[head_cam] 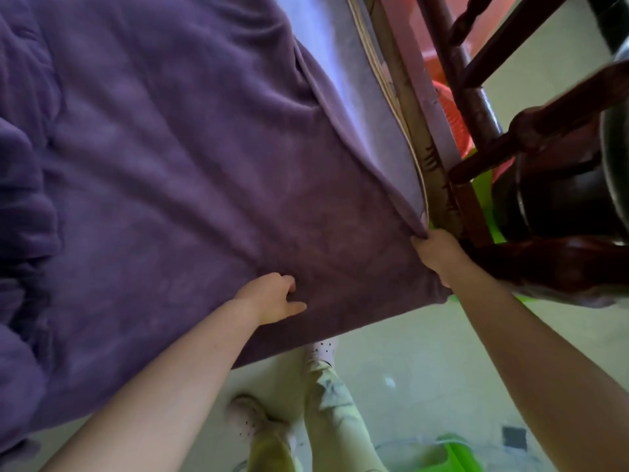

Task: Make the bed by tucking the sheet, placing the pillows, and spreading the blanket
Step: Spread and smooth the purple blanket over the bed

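A dark purple fleece blanket (163, 172) covers most of the bed and hangs over its near edge. Under it along the right side shows a pale lilac sheet (357, 97) on the mattress. My right hand (439, 257) grips the blanket's corner at the bed's near right corner, beside the wooden bed frame (408, 107). My left hand (275, 298) rests on the blanket near the edge, fingers curled and pressing into the fabric, thumb out. The blanket bunches into thick folds at the far left. No pillows are in view.
A dark wooden chair (531, 131) stands close against the bed's right side, with orange (449, 107) and green plastic items behind its legs. My legs and feet (323, 396) stand on a pale floor. A green object (456, 454) lies by my feet.
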### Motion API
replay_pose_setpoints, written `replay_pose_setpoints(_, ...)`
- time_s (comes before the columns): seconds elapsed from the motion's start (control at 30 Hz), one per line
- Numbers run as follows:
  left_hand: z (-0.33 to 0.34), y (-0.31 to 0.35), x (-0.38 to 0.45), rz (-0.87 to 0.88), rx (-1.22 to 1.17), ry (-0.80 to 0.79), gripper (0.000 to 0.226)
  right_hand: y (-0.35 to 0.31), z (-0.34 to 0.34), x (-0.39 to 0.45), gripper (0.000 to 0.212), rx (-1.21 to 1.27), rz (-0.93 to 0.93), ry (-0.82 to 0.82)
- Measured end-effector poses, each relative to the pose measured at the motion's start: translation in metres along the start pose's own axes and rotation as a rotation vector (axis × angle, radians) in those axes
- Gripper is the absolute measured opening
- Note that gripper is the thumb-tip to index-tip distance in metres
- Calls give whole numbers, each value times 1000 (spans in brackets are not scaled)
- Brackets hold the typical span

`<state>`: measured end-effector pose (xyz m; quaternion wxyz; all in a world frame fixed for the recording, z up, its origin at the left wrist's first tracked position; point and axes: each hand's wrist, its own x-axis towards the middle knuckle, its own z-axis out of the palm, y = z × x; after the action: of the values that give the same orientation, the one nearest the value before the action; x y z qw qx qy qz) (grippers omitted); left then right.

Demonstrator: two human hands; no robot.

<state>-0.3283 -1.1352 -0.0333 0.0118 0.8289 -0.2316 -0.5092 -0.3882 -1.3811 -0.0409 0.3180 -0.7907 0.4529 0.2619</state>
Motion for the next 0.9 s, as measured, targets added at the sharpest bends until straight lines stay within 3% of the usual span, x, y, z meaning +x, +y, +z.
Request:
replay_pose_setpoints(0.13,-3,2,-5,78,-82,132,39,-7,-38,-15,30,-271,-23,265)
replay_pose_setpoints(0.2,-6,4,-5,107,-143,192,34,-16,-55,-20,30,-285,-59,363)
replay_pose_setpoints(0.3,-9,4,-3,74,-377,156,21,-21,-63,-25,29,-262,-112,447)
replay_pose_setpoints(0.37,-7,3,-2,45,-421,93,22,-14,-52,-25,28,-331,-108,420)
replay_pose_setpoints(0.5,7,-1,-4,23,-273,-33,29,3,-18,-10,25,-524,-132,286)
replay_pose_setpoints(0.8,2,-11,-11,-6,-154,-87,24,-10,-13,4,35,-543,-67,95)
replay_pose_setpoints(0.9,-18,-9,-4,-15,-132,24,22,-28,-19,3,40,-533,-129,49)
